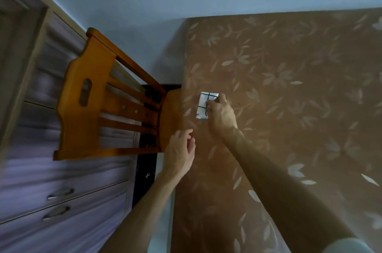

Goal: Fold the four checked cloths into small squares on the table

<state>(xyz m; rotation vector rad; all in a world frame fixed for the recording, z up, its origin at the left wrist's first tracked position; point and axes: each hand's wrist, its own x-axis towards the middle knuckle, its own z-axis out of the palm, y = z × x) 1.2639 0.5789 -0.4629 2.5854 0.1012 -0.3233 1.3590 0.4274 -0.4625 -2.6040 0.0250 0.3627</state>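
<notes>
Brown table [289,128], left edge — we find the checked cloth [203,106] pinched by our right hand [222,113]; left hand [182,149] spread, empty, just short of it.

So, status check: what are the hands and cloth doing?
Left hand open, hovering near the table edge. Right hand gripping the small folded checked cloth on the table. Only one cloth in view; nothing blocks it.

Person wearing a pale blue-white short fabric sleeve [349,247] on the right upper arm, its soft rounded hem showing at the frame's lower corner, right forearm [279,180] and left forearm [144,207] going bare, left hand [182,153] and right hand [222,114] likewise showing uncovered.
</notes>
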